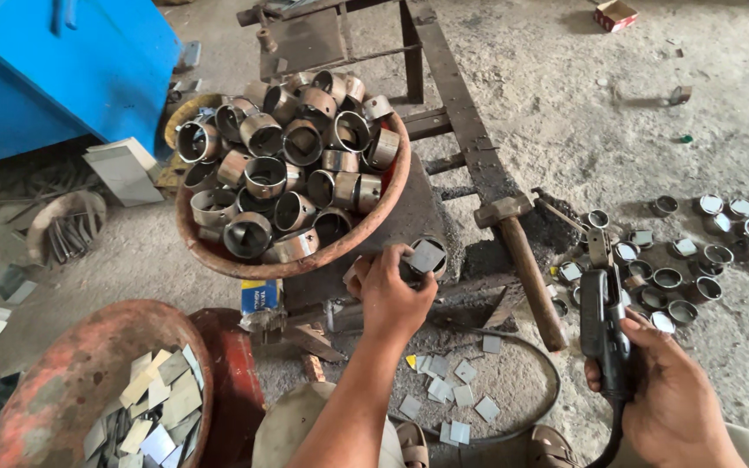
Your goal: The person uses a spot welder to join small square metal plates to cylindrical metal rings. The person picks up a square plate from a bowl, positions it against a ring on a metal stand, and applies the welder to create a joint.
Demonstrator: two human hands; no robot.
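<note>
My left hand (389, 293) rests on a dark metal block and pinches a small square metal plate (426, 256) against the mouth of a short metal ring (433, 246). My right hand (669, 390) grips the black handle of a welding electrode holder (602, 305), whose jaws point up and away from me. A cable hangs from the handle toward my lap. A rusty bowl (218, 257) piled with several metal rings stands just beyond my left hand.
A hammer (517, 251) lies between my hands. Several capped rings (682, 260) sit on the floor at right. Loose square plates (448, 386) lie near my feet, and more fill a rusty pan (71, 364) at lower left. A blue metal box (54, 69) stands at the upper left.
</note>
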